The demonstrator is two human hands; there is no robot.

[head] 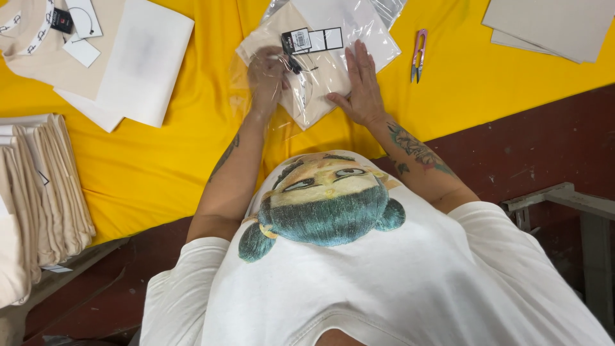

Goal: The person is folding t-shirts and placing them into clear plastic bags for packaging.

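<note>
My left hand [268, 75] is inside the open mouth of a clear plastic bag [359, 19], seen through the film, its fingers curled loosely against the folded cream garment [320, 77] that lies in the bag; whether they pinch the cloth or only press on it I cannot tell. My right hand [362, 86] lies flat and open on top of the bag, fingers spread and pointing away from me, palm pressing film and garment down onto the yellow cloth [160, 166] that covers the table. Between my two hands, on the garment's upper part, sit its hang tags [312, 40], one black-and-white and one white, with a thin black cord trailing below them.

Just to the right of the bag, apart from it, a pair of pink-handled thread snips [419, 54] lies on the yellow cloth, blades toward me. Farther right, at the table's far corner, is a stack of grey card sheets [557, 25]. To my left, a white sheet [144, 61] overlaps another cream garment with tags [38, 45] at the upper left corner. At the left edge, a pile of folded cream garments [45, 192] stands near the table's rim. Nothing lies between my hands and the bag.
</note>
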